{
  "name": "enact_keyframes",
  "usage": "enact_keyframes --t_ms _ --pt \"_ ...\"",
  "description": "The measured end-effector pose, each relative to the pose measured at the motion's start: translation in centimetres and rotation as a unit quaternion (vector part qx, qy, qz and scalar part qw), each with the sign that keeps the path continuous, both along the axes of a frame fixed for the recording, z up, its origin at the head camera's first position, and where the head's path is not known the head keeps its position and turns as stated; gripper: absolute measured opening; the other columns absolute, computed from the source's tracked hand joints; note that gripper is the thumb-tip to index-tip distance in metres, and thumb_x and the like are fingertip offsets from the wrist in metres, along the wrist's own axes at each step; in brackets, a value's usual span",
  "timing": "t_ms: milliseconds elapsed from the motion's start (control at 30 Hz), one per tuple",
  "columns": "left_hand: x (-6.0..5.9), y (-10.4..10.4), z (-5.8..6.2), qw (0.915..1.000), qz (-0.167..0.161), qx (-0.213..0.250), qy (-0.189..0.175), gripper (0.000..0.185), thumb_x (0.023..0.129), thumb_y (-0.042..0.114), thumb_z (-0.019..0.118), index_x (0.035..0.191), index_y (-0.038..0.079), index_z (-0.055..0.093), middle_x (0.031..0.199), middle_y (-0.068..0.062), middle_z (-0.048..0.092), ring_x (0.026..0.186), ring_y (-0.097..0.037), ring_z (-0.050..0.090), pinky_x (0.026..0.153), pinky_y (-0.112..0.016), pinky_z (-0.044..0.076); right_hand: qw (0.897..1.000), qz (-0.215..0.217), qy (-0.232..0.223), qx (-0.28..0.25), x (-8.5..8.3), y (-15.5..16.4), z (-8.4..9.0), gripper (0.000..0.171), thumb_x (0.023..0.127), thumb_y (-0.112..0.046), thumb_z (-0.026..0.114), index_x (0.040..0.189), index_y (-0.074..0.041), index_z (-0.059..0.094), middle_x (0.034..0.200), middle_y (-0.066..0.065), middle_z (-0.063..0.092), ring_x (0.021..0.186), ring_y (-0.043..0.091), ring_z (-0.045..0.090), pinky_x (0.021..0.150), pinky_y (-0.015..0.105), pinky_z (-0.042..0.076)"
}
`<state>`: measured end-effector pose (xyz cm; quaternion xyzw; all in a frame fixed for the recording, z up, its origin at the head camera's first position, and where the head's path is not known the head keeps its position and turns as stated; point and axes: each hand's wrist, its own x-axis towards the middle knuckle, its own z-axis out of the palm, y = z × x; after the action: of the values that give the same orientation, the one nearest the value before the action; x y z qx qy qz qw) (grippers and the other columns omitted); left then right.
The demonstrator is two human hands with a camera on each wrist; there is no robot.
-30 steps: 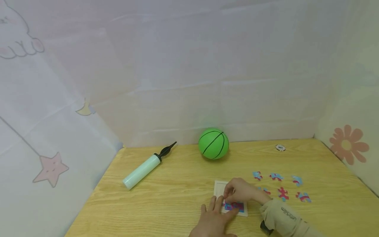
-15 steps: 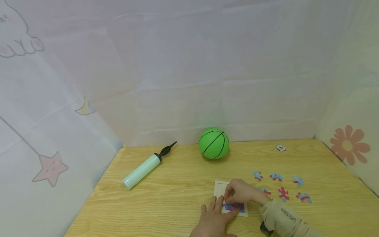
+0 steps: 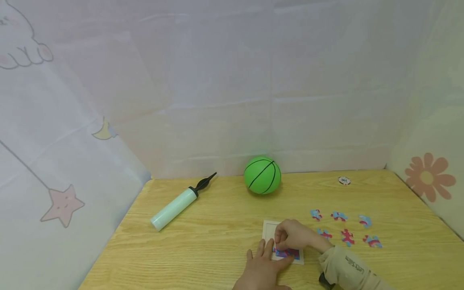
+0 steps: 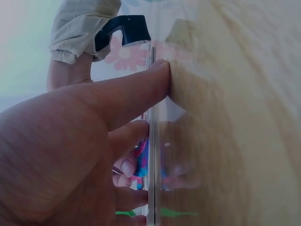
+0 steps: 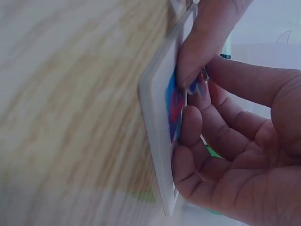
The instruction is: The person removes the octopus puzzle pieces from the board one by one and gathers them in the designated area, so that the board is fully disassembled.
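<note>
1. Low centre, my left hand [image 3: 262, 269] lies flat, fingers straight, steadying the tray [image 3: 268, 230].
2. My right hand [image 3: 291, 235] pinches a piece [image 5: 201, 86] over it.
3. Loose pieces [image 3: 343, 227] wait at right.

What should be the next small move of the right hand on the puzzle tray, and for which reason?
Probably press the piece down flat into the puzzle tray. The right hand pinches that piece at the edge of the part already filled, while the left hand rests with straight fingers on the tray's near side and steadies it. Six loose pieces wait on the table to the right.
</note>
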<state>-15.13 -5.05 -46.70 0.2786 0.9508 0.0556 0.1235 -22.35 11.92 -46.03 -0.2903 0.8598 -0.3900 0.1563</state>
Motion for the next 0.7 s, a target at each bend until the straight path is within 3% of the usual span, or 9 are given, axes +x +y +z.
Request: enact_keyframes --t_ms 333,467,700 --pt "-0.1 0.0 -0.1 0.9992 0.012 0.014 -0.035 0.07 0.075 0.062 0.066 0.139 0.054 0.04 0.155 -0.01 0.027 0.14 -0.041 0.025 0.095 -0.069 0.033 0.999 0.0 -0.024 -0.026 -0.3 0.5 0.3 0.009 0.08 -0.003 0.073 0.083 -0.006 0.065 0.071 -0.004 0.063 0.061 0.005 0.056 0.058 0.023 0.047" --pt "-0.1 0.1 -0.2 0.9994 0.014 0.012 -0.029 0.07 0.075 0.062 0.067 0.139 0.054 0.04 0.153 -0.011 0.03 0.14 -0.04 0.025 0.095 -0.068 0.033 0.999 -0.002 -0.022 -0.044 -0.4 1.4 0.7 0.007 0.081 -0.004 0.071 0.084 -0.004 0.065 0.076 -0.001 0.063 0.068 0.008 0.058 0.062 0.026 0.05" --pt "0.1 0.1 -0.2 0.9997 0.017 0.016 -0.003 0.069 0.075 0.059 0.069 0.138 0.053 0.042 0.151 -0.014 0.034 0.139 -0.04 0.028 0.095 -0.067 0.034 0.991 -0.039 -0.087 -0.096 0.2 3.3 1.6 0.011 0.087 -0.012 0.07 0.088 -0.004 0.064 0.081 0.006 0.062 0.071 0.016 0.059 0.06 0.03 0.052"
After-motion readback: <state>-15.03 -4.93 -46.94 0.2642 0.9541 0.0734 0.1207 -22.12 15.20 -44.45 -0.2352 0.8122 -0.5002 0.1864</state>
